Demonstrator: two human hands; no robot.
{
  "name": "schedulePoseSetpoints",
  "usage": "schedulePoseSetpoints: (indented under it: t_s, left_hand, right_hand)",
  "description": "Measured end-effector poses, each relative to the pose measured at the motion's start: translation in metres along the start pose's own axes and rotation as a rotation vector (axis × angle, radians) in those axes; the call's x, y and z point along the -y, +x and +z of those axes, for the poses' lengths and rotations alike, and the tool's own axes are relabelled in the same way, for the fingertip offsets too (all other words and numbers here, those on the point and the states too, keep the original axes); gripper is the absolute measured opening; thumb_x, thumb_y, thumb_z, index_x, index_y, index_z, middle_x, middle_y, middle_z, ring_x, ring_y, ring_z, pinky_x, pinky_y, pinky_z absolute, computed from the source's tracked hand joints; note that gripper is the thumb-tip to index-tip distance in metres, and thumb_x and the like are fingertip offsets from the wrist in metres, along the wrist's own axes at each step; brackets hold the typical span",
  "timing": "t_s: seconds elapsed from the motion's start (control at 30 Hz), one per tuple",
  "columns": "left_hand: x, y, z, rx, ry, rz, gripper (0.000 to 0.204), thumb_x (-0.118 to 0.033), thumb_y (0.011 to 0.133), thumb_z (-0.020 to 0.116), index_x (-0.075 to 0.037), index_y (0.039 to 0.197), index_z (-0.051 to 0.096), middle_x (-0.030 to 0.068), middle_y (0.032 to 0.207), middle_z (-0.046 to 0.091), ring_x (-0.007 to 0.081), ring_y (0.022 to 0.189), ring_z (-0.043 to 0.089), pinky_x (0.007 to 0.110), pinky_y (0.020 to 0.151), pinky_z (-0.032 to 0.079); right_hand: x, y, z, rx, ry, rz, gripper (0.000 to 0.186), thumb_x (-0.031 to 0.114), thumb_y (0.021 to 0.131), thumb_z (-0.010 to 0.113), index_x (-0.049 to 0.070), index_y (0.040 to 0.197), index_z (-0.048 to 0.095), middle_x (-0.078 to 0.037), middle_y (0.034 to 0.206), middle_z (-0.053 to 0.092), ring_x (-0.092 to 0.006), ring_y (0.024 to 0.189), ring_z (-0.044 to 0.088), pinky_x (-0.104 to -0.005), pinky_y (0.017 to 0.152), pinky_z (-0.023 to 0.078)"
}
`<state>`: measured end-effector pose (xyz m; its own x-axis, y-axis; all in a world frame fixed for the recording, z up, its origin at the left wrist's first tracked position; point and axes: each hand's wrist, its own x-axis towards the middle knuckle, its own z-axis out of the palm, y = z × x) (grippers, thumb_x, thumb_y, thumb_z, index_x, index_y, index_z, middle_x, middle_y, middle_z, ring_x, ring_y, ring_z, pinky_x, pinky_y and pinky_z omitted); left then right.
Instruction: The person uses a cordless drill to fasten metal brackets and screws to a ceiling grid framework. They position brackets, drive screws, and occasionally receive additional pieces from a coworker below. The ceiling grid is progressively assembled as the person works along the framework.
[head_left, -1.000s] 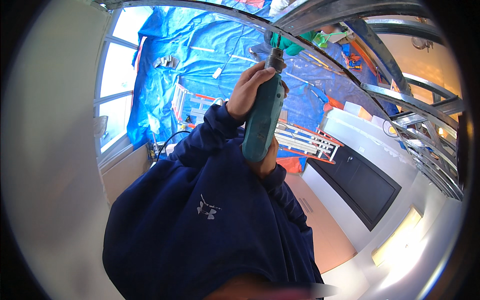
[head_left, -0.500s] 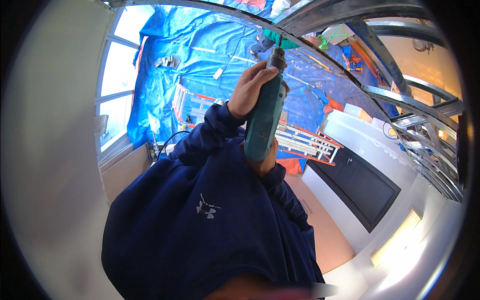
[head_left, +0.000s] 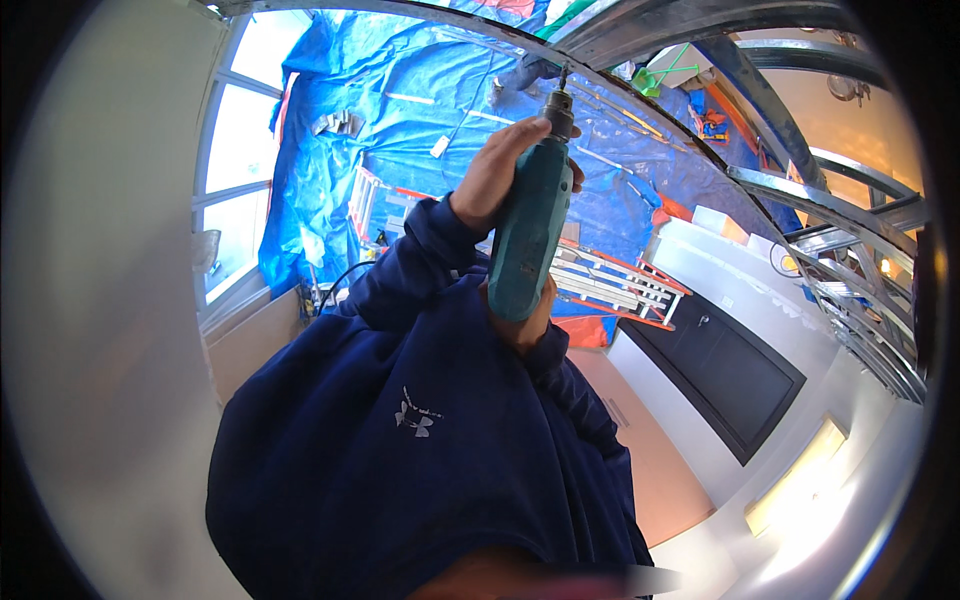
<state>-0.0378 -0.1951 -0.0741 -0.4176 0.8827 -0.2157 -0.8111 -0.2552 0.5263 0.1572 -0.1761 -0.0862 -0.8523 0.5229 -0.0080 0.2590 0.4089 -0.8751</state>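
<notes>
I hold a teal power drill (head_left: 528,235) upright in front of my chest, its bit (head_left: 563,76) pointing up. The bit's tip reaches the edge of a metal framing track (head_left: 608,85); I cannot tell whether it has entered the metal. My left hand (head_left: 488,180) wraps round the drill's front just below the chuck (head_left: 558,112), with fingertips showing on the far side. Beneath the drill's rear end, my right hand (head_left: 537,320) is closed on it, mostly hidden by the body, so the trigger does not show.
Metal studs (head_left: 800,120) cross overhead at the right. Blue tarp (head_left: 400,130) covers the floor below, where an orange-and-white ladder (head_left: 620,285) stands. A person's leg (head_left: 525,75) shows beyond the track. A pale wall (head_left: 110,300) rises close on my left.
My left hand's thumb and fingers have shifted slightly on the drill's front. The person below has moved, with less of the green clothing showing. The drill has barely moved.
</notes>
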Motion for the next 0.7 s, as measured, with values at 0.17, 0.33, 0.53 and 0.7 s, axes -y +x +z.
schedulePoseSetpoints:
  t_s: [0.17, 0.33, 0.53, 0.7]
  left_hand:
    - [-0.019, 0.012, -0.004, 0.109, 0.108, -0.076, 0.039, -0.033, 0.101, 0.063, 0.003, 0.113, 0.063, 0.0195, 0.091, 0.075, 0.0235, 0.08, 0.074, 0.033, 0.075, 0.058]
    - [-0.02, 0.013, -0.006, 0.015, 0.288, -0.066, 0.037, -0.03, 0.094, 0.073, 0.006, 0.1, 0.066, 0.0177, 0.088, 0.075, 0.0229, 0.076, 0.074, 0.035, 0.072, 0.06]
    - [-0.017, 0.012, -0.001, -0.091, 0.381, -0.031, 0.042, -0.03, 0.089, 0.079, 0.009, 0.1, 0.068, 0.0155, 0.084, 0.073, 0.0212, 0.073, 0.075, 0.034, 0.066, 0.061]
    - [-0.017, 0.012, 0.002, -0.119, 0.354, -0.01, 0.054, -0.04, 0.09, 0.078, 0.009, 0.107, 0.065, 0.016, 0.085, 0.072, 0.0221, 0.074, 0.076, 0.034, 0.065, 0.061]
  right_hand:
    - [-0.011, -0.006, 0.02, -0.011, 0.097, 0.093, 0.024, 0.007, 0.083, 0.069, 0.001, 0.106, 0.069, -0.014, 0.096, 0.073, -0.0309, 0.088, 0.073, -0.0384, 0.08, 0.058]
    - [-0.022, -0.006, 0.037, 0.014, 0.39, 0.24, 0.03, 0.003, 0.084, 0.066, 0.0, 0.114, 0.064, -0.012, 0.103, 0.069, -0.0241, 0.095, 0.069, -0.0329, 0.083, 0.055]
    - [-0.014, 0.004, 0.028, 0.069, 0.068, -0.101, 0.031, 0.001, 0.087, 0.066, 0.001, 0.117, 0.06, -0.012, 0.104, 0.062, -0.0228, 0.096, 0.064, -0.0315, 0.085, 0.052]
    - [-0.013, 0.001, 0.032, 0.078, 0.181, -0.017, 0.031, 0.001, 0.089, 0.066, 0.001, 0.119, 0.06, -0.013, 0.106, 0.062, -0.0254, 0.098, 0.064, -0.0341, 0.085, 0.052]
